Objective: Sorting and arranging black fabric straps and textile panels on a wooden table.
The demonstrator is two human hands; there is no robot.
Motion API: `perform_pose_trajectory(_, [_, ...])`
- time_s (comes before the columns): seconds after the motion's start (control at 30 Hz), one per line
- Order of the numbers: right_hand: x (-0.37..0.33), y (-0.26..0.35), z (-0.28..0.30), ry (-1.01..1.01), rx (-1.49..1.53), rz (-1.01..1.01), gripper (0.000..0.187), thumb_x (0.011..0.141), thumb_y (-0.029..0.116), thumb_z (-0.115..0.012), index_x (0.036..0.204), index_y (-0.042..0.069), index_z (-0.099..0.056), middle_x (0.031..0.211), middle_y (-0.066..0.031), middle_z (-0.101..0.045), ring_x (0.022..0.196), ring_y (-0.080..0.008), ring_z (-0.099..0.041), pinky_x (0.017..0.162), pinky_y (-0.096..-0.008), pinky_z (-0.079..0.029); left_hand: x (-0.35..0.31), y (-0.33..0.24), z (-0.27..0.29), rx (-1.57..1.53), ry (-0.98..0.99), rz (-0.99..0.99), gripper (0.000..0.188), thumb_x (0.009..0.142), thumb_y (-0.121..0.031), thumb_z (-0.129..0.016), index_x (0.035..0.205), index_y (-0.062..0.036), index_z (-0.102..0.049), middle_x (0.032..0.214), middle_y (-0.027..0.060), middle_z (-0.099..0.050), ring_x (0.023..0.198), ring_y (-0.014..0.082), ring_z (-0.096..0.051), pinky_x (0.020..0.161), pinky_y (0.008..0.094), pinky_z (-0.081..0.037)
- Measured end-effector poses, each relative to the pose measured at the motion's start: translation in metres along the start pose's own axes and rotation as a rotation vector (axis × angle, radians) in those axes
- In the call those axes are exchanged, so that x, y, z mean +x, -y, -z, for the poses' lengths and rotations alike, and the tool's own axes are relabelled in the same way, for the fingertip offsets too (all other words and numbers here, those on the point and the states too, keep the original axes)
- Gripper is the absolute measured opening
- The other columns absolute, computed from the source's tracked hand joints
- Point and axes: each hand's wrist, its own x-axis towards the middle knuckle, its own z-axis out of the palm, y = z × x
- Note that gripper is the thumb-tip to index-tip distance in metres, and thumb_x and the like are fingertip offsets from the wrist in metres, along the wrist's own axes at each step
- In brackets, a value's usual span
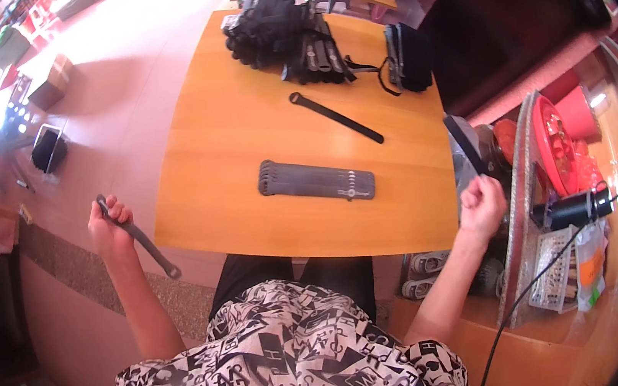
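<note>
My left hand, off the table's left edge, is closed around a dark strap with a rounded, eyeleted end hanging down. Past the right edge, my right hand is closed on another black strap, which points up and away. Between the hands, a fanned stack of dark grey straps lies on the wooden table, rounded ends to the left. A single black strap lies slantwise beyond the stack.
A heap of black straps sits at the table's far side. Another black bundle is at the far right edge. A shelf with a red basin and a white basket stands at the right. A dark cable runs down beside it.
</note>
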Motion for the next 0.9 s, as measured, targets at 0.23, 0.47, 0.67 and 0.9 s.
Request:
perform_pose_trajectory(0.23, [0.002, -0.062, 0.014, -0.236, -0.108, -0.419, 0.006, 0.080, 0.008, -0.063, 0.079, 0.002, -0.060, 0.066, -0.0054, -0.059, 0.047, -0.0096, -0.049, 0.039, -0.0241, -0.036, -0.057, 0.046, -0.032, 0.342, 0.187, -0.056, 0.015, 0.096, -0.015, -0.046, 0.099, -0.0021, -0.051, 0.086, 0.0125, -0.062, 0.060, 0.0142, -0.053, 0.050, 0.0250, -0.040])
perform_pose_trajectory(0.47, [-0.003, -0.074, 0.006, -0.200, -0.080, -0.410, 0.010, 0.085, 0.009, -0.061, 0.083, -0.001, -0.063, 0.071, -0.0093, -0.064, 0.053, -0.0125, -0.058, 0.043, -0.0248, -0.047, -0.093, 0.090, -0.069, 0.414, 0.444, -0.037, 0.016, 0.093, -0.010, -0.049, 0.099, 0.0021, -0.057, 0.085, 0.0150, -0.065, 0.061, 0.0153, -0.057, 0.052, 0.0256, -0.043])
perform_pose_trajectory(0.67, [-0.030, -0.053, 0.013, 0.060, -0.740, -0.349, 0.020, 0.090, 0.014, -0.058, 0.091, -0.004, -0.065, 0.074, -0.0101, -0.066, 0.057, -0.0157, -0.063, 0.048, -0.0256, -0.049, -0.123, 0.121, -0.071, 0.543, 0.480, 0.171, 0.015, 0.089, -0.006, -0.053, 0.096, 0.0052, -0.060, 0.085, 0.0185, -0.066, 0.063, 0.0186, -0.061, 0.056, 0.0273, -0.049])
perform_pose_trajectory(0.9, [-0.133, -0.031, -0.071, 0.564, -0.570, -0.165, 0.016, 0.089, 0.007, -0.062, 0.100, -0.004, -0.067, 0.078, -0.0064, -0.066, 0.064, -0.0091, -0.060, 0.057, -0.0238, -0.049, -0.146, 0.151, -0.073, 0.419, 0.546, 0.527, 0.010, 0.087, -0.001, -0.056, 0.089, 0.0055, -0.064, 0.083, 0.0171, -0.068, 0.063, 0.0186, -0.064, 0.059, 0.0279, -0.052])
